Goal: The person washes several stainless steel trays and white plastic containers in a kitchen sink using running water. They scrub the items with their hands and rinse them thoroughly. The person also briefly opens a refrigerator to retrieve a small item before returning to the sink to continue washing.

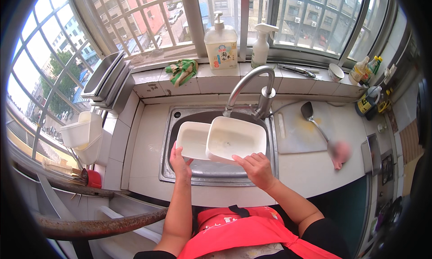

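Over the steel sink (164,171) I hold two white plastic containers. My left hand (180,163) grips the left white container (194,141) at its near left corner. With fingers on the near edge, my right hand (254,168) holds the right white container (236,137), which is tilted so its inside faces me. The right container overlaps the left one and hides part of it. Some small specks show on the right one's bottom. Just beyond them curves the faucet (236,90), its spout end close above their far edge. Whether water runs is not visible.
Right of the sink lie a cutting board (293,141) and a spatula (315,120). Stacked steel trays (108,80) and white containers (84,134) stand at left. A pump jug (221,46), spray bottle (260,50) and green cloth (182,72) rest on the ledge. A rusty rail (101,225) crosses the lower left.
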A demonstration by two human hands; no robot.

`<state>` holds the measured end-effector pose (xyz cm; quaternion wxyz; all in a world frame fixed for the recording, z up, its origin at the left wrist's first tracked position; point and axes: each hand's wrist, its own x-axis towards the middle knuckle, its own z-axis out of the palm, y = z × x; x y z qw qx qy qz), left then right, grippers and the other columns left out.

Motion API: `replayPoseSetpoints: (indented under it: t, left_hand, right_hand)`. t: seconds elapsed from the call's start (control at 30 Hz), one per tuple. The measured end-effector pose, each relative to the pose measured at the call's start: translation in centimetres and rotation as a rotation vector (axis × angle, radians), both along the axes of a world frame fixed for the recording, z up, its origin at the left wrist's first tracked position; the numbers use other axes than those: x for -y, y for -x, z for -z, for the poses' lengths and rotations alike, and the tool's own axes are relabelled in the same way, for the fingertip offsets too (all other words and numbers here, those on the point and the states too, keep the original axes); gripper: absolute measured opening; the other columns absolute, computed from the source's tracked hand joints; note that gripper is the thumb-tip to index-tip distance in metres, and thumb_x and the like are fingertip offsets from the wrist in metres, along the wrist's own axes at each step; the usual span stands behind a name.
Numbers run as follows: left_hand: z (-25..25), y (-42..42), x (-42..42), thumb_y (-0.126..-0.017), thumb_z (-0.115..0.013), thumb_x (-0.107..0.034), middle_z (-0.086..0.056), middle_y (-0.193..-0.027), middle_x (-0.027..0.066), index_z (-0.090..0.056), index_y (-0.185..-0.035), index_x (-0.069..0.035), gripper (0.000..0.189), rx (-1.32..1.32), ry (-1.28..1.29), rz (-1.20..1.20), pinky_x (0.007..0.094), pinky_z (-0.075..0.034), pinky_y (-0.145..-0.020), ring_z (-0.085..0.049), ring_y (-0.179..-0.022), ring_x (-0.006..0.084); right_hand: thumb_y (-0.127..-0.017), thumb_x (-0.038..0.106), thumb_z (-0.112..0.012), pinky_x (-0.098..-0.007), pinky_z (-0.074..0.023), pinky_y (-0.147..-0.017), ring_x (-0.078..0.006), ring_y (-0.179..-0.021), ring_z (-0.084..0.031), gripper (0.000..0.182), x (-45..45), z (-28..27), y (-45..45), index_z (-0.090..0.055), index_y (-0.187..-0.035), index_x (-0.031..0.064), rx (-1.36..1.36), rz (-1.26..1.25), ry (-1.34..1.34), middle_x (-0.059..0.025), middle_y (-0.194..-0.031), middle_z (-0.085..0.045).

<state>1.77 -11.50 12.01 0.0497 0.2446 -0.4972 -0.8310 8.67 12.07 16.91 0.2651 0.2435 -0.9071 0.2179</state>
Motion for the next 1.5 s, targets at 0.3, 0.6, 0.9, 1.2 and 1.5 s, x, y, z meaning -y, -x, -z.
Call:
replayPoseSetpoints:
  t: [0.3, 0.6, 0.9, 1.2, 1.5]
  left_hand:
    - [-2.4, -1.6, -0.6, -0.078, -0.05, -0.031, -0.049, -0.105, 0.0032, -0.041, -0.117, -0.012, 0.045, 0.008, 0.11, 0.101, 0.032, -0.042, -0.07, -0.048, -0.093, 0.0138]
    - [-3.7, -0.5, 4.0, -0.077, -0.052, -0.029, -0.048, -0.1, 0.0043, -0.04, -0.113, -0.01, 0.043, -0.032, 0.03, -0.314, 0.0325, -0.044, -0.066, -0.048, -0.089, 0.0168]
    - [-15.6, 5.0, 9.3, -0.079, -0.05, -0.031, -0.045, -0.105, 0.0068, -0.035, -0.117, -0.008, 0.047, -0.397, 0.244, -0.635, 0.0308, -0.042, -0.073, -0.047, -0.091, 0.017]
    - [-12.9, 7.1, 26.3, -0.08, -0.044, -0.012, -0.046, -0.084, 0.0048, -0.041, -0.096, -0.002, 0.019, -0.308, 0.274, -1.377, 0.0227, -0.037, -0.065, -0.045, -0.073, 0.0121]
    - [-15.2, 4.1, 29.5, -0.074, -0.034, -0.007, -0.037, -0.056, -0.001, -0.029, -0.125, -0.013, 0.051, -0.346, 0.093, -1.16, 0.0196, -0.02, -0.031, -0.03, -0.036, 0.0056]
  right_hand:
    - [-0.065, 0.011, -0.051, -0.0228, -0.0352, -0.056, -0.011, -0.061, -0.048, 0.028, 6.4, -1.7, 3.7, -0.055, -0.092, 0.0058, -0.096, -0.287, -0.33, 0.0009, -0.061, -0.046]
    - [-0.066, 0.017, -0.053, -0.0326, -0.0342, -0.078, -0.0163, -0.075, -0.048, 0.024, 13.7, -3.6, 8.5, -0.051, -0.089, 0.0091, -0.31, -0.33, -0.39, -0.0014, -0.072, -0.049]
    - [-0.067, 0.013, -0.053, -0.0343, -0.0322, -0.079, -0.0175, -0.075, -0.047, 0.01, 24.2, -12.1, 16.9, -0.049, -0.075, 0.0146, -0.436, -0.413, -0.16, -0.0007, -0.07, -0.046]
    - [-0.066, 0.006, -0.053, -0.0361, -0.0322, -0.083, -0.02, -0.082, -0.048, 0.016, 30.7, -18.8, 24.4, -0.05, -0.08, 0.0127, -0.531, -0.57, 0.039, -0.0008, -0.076, -0.049]
    - [-0.069, 0.009, -0.051, -0.0348, -0.0282, -0.088, -0.02, -0.088, -0.048, 0.015, 39.1, -20.4, 28.1, -0.052, -0.082, 0.0152, -0.678, -0.72, -0.101, -0.001, -0.079, -0.052]
